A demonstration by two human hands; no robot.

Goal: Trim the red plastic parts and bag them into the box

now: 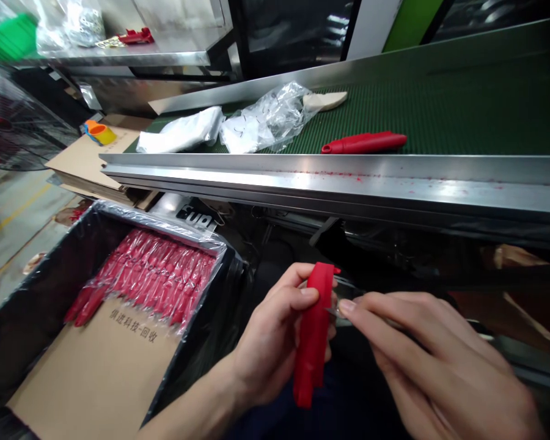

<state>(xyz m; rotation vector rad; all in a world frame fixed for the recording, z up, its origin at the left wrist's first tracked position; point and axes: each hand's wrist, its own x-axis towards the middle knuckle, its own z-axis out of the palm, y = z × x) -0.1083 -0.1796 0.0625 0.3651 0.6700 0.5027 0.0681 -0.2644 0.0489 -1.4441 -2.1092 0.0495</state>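
My left hand (275, 330) is closed around a long red plastic part (312, 342), held upright and slightly tilted, with the thumb on its near face. Against the part's right edge, my right hand (440, 354) pinches a small thin blade (332, 310) between thumb and forefinger. Most of that blade is hidden by the fingers. A similar red plastic part (364, 143) lies on the green conveyor belt (462, 104) beyond my hands.
Left of me stands a black crate (165, 391) with bagged red parts (151, 275) on a cardboard sheet (105, 373). Plastic bags (270, 119), a white folded bundle (181, 131) and a beige piece (326, 100) rest on the belt. A metal rail (302, 174) borders it.
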